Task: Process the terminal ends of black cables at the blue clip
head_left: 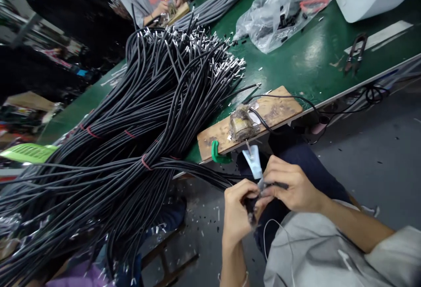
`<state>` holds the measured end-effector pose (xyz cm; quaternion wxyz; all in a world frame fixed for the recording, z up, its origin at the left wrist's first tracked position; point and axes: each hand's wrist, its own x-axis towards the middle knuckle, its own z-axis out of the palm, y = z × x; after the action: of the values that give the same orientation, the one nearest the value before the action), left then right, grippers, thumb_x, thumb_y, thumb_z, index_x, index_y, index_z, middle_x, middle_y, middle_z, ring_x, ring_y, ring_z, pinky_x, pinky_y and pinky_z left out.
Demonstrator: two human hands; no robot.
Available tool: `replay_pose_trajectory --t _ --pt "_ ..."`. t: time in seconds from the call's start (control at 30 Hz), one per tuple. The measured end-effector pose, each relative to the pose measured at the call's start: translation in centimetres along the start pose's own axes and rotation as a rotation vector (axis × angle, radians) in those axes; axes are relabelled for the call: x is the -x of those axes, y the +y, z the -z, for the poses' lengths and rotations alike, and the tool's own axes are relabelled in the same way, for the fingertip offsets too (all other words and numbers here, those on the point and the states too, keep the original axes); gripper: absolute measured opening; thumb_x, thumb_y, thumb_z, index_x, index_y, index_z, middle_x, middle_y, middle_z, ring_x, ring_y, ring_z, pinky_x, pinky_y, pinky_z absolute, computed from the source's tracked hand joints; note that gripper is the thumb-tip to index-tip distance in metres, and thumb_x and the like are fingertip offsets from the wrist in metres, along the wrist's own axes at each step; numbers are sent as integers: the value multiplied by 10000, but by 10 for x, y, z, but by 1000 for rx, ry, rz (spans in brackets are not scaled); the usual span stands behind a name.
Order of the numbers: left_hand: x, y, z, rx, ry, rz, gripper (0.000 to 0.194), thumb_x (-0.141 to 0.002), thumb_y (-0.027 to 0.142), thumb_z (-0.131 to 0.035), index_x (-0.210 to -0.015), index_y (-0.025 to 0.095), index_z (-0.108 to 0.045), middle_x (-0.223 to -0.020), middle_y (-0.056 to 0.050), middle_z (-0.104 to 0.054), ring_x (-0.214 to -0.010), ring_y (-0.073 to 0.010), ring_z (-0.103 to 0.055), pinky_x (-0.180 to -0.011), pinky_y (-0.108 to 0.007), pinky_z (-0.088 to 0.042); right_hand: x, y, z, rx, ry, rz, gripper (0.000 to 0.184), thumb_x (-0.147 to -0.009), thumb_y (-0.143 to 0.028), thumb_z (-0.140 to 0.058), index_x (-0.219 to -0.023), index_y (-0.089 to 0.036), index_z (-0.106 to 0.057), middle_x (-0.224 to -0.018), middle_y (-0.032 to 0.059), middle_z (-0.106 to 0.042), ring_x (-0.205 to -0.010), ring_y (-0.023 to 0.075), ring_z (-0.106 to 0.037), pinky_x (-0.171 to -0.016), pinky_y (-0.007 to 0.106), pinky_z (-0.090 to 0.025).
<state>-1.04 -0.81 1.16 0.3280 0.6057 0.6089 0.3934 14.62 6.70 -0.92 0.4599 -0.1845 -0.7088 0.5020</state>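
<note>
While our left hand (239,206) and right hand (292,186) at five o'clock work black cable (213,174), clamped in fingers, we likely need steadiness.

Grey top (312,245) w/ loose slv (399,254), dk navy trousers (311,166).

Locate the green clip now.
In the head view, the green clip is just below centre, slightly right, at the near edge of the wooden board and left of the pale-blue strip.
</note>
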Motion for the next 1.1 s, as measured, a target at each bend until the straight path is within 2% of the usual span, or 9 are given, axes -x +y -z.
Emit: replay_pose_trajectory --t 0.13,0.23,0.37,0.47,0.6,0.73,0.87,0.97,1.1 --pt "5 4 -2 60 55 -72 38 -799 127 -658 -803 158 -680 -680 -25 -660 -537 -120 -615 -499 -200 -455 6 3 -12 -110 191 -109 140 -847 -213 -655 -712 -179 -666 -672 38 -580 -702 181 -489 -661 333 -406" --pt "9 4 -11 35 206 -58 40 -797 138 -664 -824 166 -675 -663 1 -616 -507 -103 -575 -487 -199 -435 11 8 -28 -503 364 -355 203 -806 -305 -704 -659 -177 -647 -661 13 -534 -663 154 -478 -630 298 -397" --pt "10 1 -20 52 261 13 73 -778 193 -694 -747 166 -634 -644 23 -554 -496 -87 -522 -464 -188 -400 16 12 -45 -1212 359 -792 235 -674 -346 -813 -728 -160 -681 -704 6 -610 -644 115 -544 -629 243 -435" --pt "10 -2 -21 47 261 34 115 -796 235 -683 -727 163 -626 -644 19 -552 -512 -93 -529 -476 -190 -414 16 13 -44 -1314 326 -862 220 -654 -278 -821 -767 -137 -695 -746 21 -652 -667 105 -578 -654 223 -456" --pt "10 -1 -18 3 214 25 85 -829 231 -651 -784 159 -662 -692 -10 -627 -557 -116 -589 -530 -208 -466 14 13 -35 -1060 267 -736 202 -745 -322 -748 -737 -138 -664 -663 -2 -589 -616 105 -543 -617 237 -451" --pt "11 -1 -17 5 157 23 64 -836 166 -638 -797 157 -688 -691 -25 -680 -582 -140 -649 -576 -229 -494 15 12 -20 -438 325 -492 154 -843 -295 -655 -772 -158 -645 -716 4 -559 -668 128 -539 -615 254 -440" --pt "10 -3 -23 -26 278 -22 115 -794 155 -671 -684 157 -638 -609 0 -626 -521 -117 -584 -516 -212 -431 15 4 -6 153 334 -208 127 -801 -251 -712 -775 -164 -623 -722 15 -570 -695 150 -511 -628 277 -414" --pt "9 -3 -27 -65 318 -81 172 -779 159 -656 -625 160 -578 -571 21 -547 -495 -99 -498 -485 -204 -376 12 -4 -4 276 182 -94 107 -810 -220 -697 -788 -150 -619 -711 29 -584 -710 164 -513 -645 290 -420" --pt "13 -7 -30 -25 296 -118 113 -766 119 -638 -684 170 -579 -603 29 -540 -510 -96 -492 -496 -200 -379 9 -4 -11 293 197 -45 140 -876 -129 -559 -739 -148 -577 -682 27 -564 -689 151 -500 -649 284 -411"
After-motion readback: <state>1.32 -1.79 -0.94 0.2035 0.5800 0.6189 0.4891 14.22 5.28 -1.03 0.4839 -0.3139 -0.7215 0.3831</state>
